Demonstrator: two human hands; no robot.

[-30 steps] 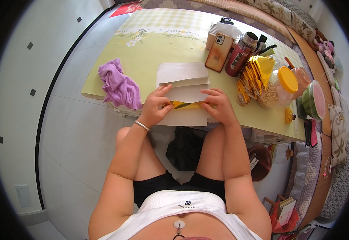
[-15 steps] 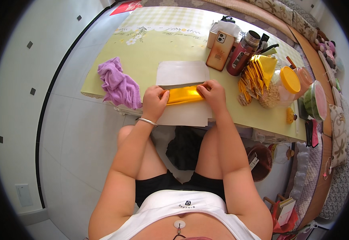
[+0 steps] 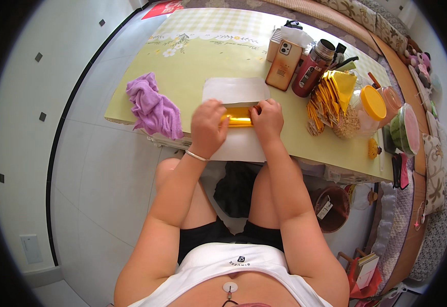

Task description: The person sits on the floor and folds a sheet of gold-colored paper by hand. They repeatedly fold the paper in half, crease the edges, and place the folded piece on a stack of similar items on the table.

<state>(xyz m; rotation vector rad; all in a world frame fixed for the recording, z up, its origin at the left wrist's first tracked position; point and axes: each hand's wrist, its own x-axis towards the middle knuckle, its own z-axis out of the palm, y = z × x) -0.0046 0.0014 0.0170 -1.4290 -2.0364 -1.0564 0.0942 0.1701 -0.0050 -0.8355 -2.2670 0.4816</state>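
Observation:
A folded strip of shiny gold foil paper (image 3: 238, 117) lies across white paper near the table's front edge. My right hand (image 3: 268, 120) is closed on the strip's right end, with the thumb and fingers pinched together. At the left end is my left hand (image 3: 208, 128), its fingers bent and partly blurred; its thumb lies at the foil, and I cannot tell whether it grips it. One white sheet (image 3: 236, 89) shows beyond the foil, and a white sheet (image 3: 240, 146) shows on its near side, reaching the table edge.
A purple cloth (image 3: 154, 107) lies crumpled to the left. At the right stand a phone (image 3: 283, 64), a dark red thermos (image 3: 313, 69), a pile of folded gold pieces (image 3: 333, 92), a yellow-lidded jar (image 3: 372, 105) and a watermelon-patterned container (image 3: 404, 128). Below the table sits a bin (image 3: 332, 207).
My hands have come closer together over the foil, and less of it shows between them. My left hand has shifted right and turned; my right hand has moved slightly left.

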